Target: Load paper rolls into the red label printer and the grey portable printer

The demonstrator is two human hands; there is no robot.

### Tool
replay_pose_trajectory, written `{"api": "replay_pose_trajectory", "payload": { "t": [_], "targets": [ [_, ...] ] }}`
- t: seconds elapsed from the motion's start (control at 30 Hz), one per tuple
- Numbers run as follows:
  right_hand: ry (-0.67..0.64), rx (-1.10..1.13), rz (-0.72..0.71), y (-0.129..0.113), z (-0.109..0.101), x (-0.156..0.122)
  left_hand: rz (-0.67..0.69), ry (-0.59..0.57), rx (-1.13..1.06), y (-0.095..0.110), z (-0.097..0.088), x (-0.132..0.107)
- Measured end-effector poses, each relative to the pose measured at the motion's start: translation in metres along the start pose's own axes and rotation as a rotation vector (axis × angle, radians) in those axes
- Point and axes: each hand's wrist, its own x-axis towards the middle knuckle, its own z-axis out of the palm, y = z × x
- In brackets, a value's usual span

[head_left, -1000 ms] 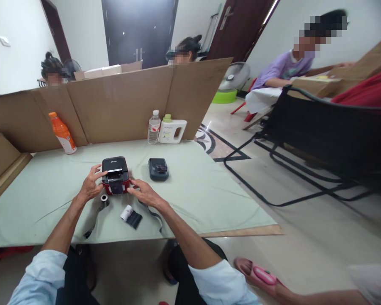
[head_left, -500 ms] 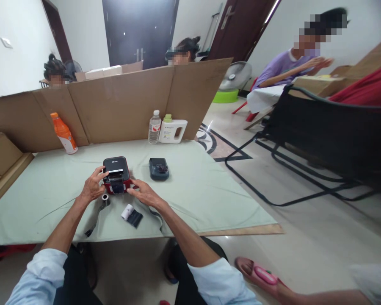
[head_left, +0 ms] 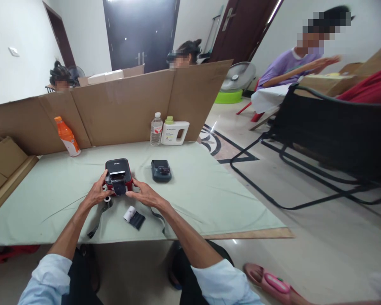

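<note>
A black and red label printer stands on the cloth-covered table, a dark strip hanging down its front. My left hand grips its left side, thumb toward the front lower edge. On the opposite side my right hand holds it, fingers along the side and thumb at the front corner. Near my left hand lies a small roll with a dark ribbon trailing toward the table edge. A white roll with a black strip rests between my forearms. A smaller dark printer-like device sits to the right.
An orange bottle, a clear water bottle and a white jug stand against a cardboard partition. Cardboard lies at the left. A black folding chair and a seated person are to the right.
My left fingers have come down from the printer's upper front to its side. My right hand stays on the right side. The camera view has shifted slightly.
</note>
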Motion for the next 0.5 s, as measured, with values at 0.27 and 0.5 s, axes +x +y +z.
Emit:
{"api": "replay_pose_trajectory", "payload": {
  "t": [0.27,0.5],
  "targets": [
    [-0.056,-0.226,-0.026,-0.052,0.008,0.041,-0.028,0.118,-0.208,-0.008,-0.028,0.001],
    [-0.273,0.098,-0.079,-0.069,0.078,0.113,-0.200,0.360,-0.275,-0.042,-0.101,-0.035]
  ]
}}
